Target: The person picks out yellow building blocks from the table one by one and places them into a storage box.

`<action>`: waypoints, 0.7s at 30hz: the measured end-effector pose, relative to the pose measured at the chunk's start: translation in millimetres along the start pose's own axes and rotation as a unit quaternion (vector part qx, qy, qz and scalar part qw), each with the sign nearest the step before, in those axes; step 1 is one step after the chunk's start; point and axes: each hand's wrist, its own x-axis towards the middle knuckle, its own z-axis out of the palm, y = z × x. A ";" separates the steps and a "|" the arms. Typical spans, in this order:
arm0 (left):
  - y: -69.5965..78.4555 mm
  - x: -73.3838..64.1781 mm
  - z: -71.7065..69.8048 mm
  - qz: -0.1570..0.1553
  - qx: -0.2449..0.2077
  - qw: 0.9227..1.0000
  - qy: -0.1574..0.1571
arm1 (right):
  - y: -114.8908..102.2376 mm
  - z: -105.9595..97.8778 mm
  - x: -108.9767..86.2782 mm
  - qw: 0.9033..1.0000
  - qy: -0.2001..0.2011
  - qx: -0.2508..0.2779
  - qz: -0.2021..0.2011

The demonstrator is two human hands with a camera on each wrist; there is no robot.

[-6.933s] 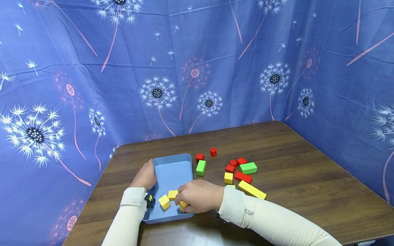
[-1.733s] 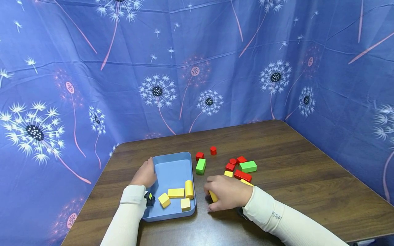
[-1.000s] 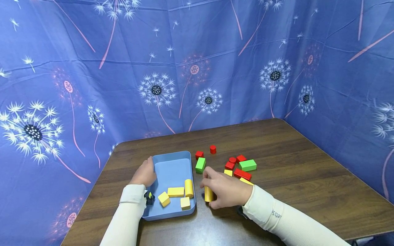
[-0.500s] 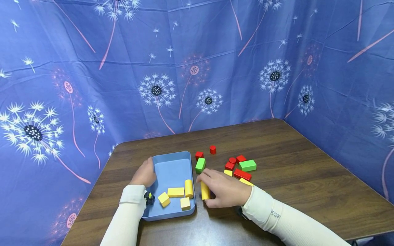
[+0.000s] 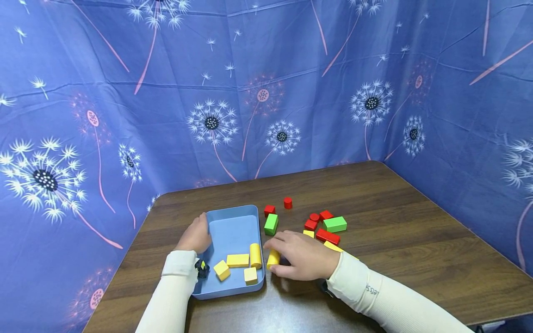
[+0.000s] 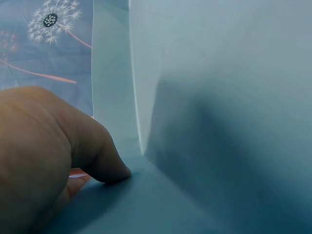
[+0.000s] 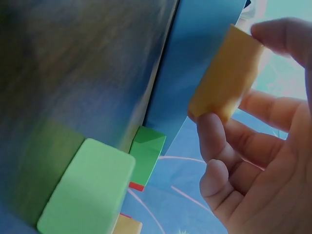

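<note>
My left hand (image 5: 195,236) grips the left wall of a blue tray (image 5: 226,217). In the left wrist view its thumb (image 6: 105,156) presses the inner side, with other fingertips outside the wall. My right hand (image 5: 306,254) holds a yellow cylinder block (image 5: 273,260) between thumb and fingertips, just right of the tray's right wall. The right wrist view shows this cylinder pinched at its ends, the blue wall behind it. Inside the tray lie a yellow cube (image 5: 222,270), a yellow brick (image 5: 238,261), another yellow cylinder (image 5: 255,255) and a second yellow cube (image 5: 251,276).
Beyond the right hand lie a green block (image 5: 271,224), another green block (image 5: 335,224), a red bar (image 5: 328,236), a red cylinder (image 5: 288,203) and several other blocks. A pale green block (image 7: 87,190) shows close to the right hand. A patterned blue cloth (image 5: 266,115) hangs behind the table.
My right hand earlier worked inside the tray with a yellow block, then moved right onto the table. It now holds a yellow cylinder, which has shifted left and tilted. The left hand stays put.
</note>
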 end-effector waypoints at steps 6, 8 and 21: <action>1.1 -0.4 -0.6 0.001 0.004 1.000 0.000 | 0.3 1.1 0.2 1.000 0.015 0.002 -0.005; 1.2 -0.3 -0.6 0.000 0.003 1.000 0.000 | 0.6 1.5 0.4 1.000 0.023 0.000 -0.007; 1.3 -1.9 -0.8 -0.001 -0.006 1.000 -0.002 | 0.4 2.6 1.4 0.999 0.030 0.010 -0.003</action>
